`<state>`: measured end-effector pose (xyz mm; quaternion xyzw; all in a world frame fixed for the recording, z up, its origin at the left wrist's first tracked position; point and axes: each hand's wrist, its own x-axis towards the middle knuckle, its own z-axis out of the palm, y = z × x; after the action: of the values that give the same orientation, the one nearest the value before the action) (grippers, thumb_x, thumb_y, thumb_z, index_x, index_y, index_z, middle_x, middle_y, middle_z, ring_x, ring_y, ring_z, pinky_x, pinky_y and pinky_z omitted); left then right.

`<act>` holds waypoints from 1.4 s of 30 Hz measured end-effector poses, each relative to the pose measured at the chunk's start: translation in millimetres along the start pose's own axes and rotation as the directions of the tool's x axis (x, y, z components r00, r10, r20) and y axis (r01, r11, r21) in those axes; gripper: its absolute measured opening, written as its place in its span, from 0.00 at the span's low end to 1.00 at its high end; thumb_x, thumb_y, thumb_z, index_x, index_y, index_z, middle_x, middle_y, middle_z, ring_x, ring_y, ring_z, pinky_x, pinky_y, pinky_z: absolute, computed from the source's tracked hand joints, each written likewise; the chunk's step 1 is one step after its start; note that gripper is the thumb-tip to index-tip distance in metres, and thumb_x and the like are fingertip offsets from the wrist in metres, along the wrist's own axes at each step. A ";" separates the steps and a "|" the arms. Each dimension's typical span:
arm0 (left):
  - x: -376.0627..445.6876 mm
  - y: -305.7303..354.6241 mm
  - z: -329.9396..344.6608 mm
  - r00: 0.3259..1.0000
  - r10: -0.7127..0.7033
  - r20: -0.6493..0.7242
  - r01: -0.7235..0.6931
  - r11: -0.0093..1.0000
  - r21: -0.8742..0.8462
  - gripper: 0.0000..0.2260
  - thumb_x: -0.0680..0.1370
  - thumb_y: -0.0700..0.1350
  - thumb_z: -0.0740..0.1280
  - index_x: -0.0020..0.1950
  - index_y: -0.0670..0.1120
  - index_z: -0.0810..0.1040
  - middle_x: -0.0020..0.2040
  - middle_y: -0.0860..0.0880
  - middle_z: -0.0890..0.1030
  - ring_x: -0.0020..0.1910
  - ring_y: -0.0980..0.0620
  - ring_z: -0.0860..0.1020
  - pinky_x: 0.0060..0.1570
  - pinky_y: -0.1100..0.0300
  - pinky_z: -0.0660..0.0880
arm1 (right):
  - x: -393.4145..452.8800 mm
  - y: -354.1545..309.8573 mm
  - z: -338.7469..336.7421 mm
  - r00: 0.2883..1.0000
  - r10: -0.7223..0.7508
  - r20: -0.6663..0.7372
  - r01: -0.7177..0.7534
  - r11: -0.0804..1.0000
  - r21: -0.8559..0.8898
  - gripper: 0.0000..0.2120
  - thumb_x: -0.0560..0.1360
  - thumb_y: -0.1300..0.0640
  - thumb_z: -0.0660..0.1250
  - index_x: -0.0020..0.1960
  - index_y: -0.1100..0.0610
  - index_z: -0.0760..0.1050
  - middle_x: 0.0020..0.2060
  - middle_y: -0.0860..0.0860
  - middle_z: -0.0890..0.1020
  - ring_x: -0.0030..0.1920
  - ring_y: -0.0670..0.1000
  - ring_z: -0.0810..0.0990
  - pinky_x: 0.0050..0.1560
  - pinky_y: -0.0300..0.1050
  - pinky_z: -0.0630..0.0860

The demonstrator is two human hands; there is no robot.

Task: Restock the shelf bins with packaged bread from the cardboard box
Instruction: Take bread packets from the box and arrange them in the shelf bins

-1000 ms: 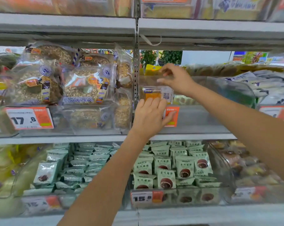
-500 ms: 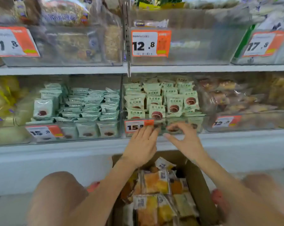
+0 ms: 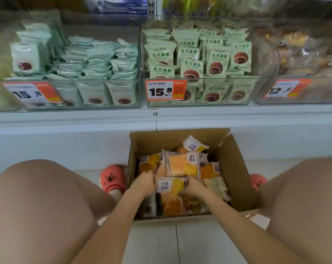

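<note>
Posture: a squat is held before the cardboard box [image 3: 235,168], which stands on the floor below the lowest shelf.
Cardboard box: the flaps are open; orange-and-yellow bread packets are piled loosely inside, overlapping at mixed angles.
Left hand [image 3: 143,182]: it is lowered into the box at the left edge of the front bread packet [image 3: 169,185]; the fingers are curled against the packets, but whether a packet is actually pinched cannot be told.
Right hand [image 3: 192,188]: it is placed at the right edge of the same packet, fingers curled on the wrapper; a firm hold is not confirmed.
Hand spacing: the hands are set close together, with the one packet between them.
Shelf bins: the clear bin [image 3: 199,101] behind the 15.8 price tag [image 3: 166,90] is seen well stocked with green packets; the bin intended for this bread is not shown.
Step judged: a packet, or a small stack, is being gathered for lifting.
Risk, slippage: glossy film may slide from a shallow pinch, and a packet may be dropped.
Risk, crushing: soft bread may be flattened if the grip is tightened to compensate.
Risk, snagging: a neighbouring packet may be dragged up, since edges overlap, and spilled over the box wall.
Risk, misplacement: packets may be loaded into a wrong bin, since adjacent bins look alike.
</note>
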<state>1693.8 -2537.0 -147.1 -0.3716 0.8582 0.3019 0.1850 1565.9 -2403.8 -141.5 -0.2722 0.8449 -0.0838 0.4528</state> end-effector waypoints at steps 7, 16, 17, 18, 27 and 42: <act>3.1 1.9 3.5 0.993 -0.115 0.019 0.116 0.959 -0.259 0.04 0.77 0.41 0.67 0.44 0.44 0.73 0.42 0.48 0.73 0.46 0.48 0.73 0.40 0.59 0.68 | 9.3 1.5 13.7 0.974 0.158 0.160 -0.219 0.829 0.515 0.21 0.67 0.50 0.76 0.55 0.58 0.75 0.56 0.53 0.81 0.55 0.52 0.79 0.58 0.50 0.77; -2.2 20.6 -36.1 0.992 -0.077 -0.096 -0.013 0.710 -0.704 0.22 0.71 0.57 0.72 0.60 0.48 0.76 0.55 0.50 0.79 0.51 0.51 0.78 0.49 0.58 0.76 | -6.9 13.4 -12.1 0.997 -0.027 0.074 -0.037 0.668 0.744 0.26 0.66 0.55 0.77 0.62 0.53 0.72 0.54 0.54 0.82 0.53 0.57 0.82 0.54 0.59 0.79; -4.8 26.8 -46.1 0.996 -0.041 -0.083 -0.032 0.689 -0.724 0.25 0.71 0.59 0.71 0.64 0.49 0.74 0.58 0.51 0.76 0.54 0.52 0.76 0.50 0.60 0.74 | -11.4 16.8 -20.8 0.996 -0.059 0.060 -0.013 0.601 0.799 0.26 0.68 0.57 0.76 0.63 0.55 0.72 0.54 0.55 0.83 0.53 0.58 0.82 0.53 0.60 0.79; -8.4 33.6 -55.5 0.999 0.014 -0.041 -0.038 0.706 -0.708 0.27 0.72 0.60 0.71 0.66 0.49 0.72 0.59 0.53 0.73 0.56 0.53 0.74 0.49 0.61 0.72 | -15.8 19.0 -28.4 0.995 -0.091 0.043 0.012 0.531 0.847 0.24 0.70 0.59 0.74 0.63 0.56 0.71 0.53 0.56 0.83 0.52 0.58 0.83 0.53 0.59 0.79; -27.1 48.7 -72.0 0.970 0.207 0.124 -0.125 0.873 -0.472 0.18 0.67 0.46 0.79 0.53 0.49 0.76 0.51 0.49 0.81 0.45 0.51 0.82 0.47 0.55 0.81 | -52.0 7.1 -55.3 0.972 -0.177 -0.155 0.217 0.415 0.884 0.32 0.69 0.58 0.73 0.69 0.58 0.63 0.61 0.58 0.77 0.56 0.56 0.80 0.53 0.52 0.80; -89.2 122.1 -203.8 0.805 0.483 -0.345 -0.403 0.872 0.280 0.19 0.67 0.50 0.77 0.54 0.47 0.79 0.50 0.48 0.81 0.50 0.48 0.78 0.44 0.58 0.72 | -134.3 -108.0 -180.4 0.683 -0.683 -0.257 0.366 0.626 -0.689 0.24 0.73 0.48 0.70 0.66 0.50 0.70 0.52 0.52 0.79 0.54 0.54 0.78 0.41 0.45 0.71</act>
<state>1641.8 -2557.6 100.5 -0.1947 0.9655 0.1689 -0.0371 1520.5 -2441.2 101.0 -0.6098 0.7897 -0.0194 0.0646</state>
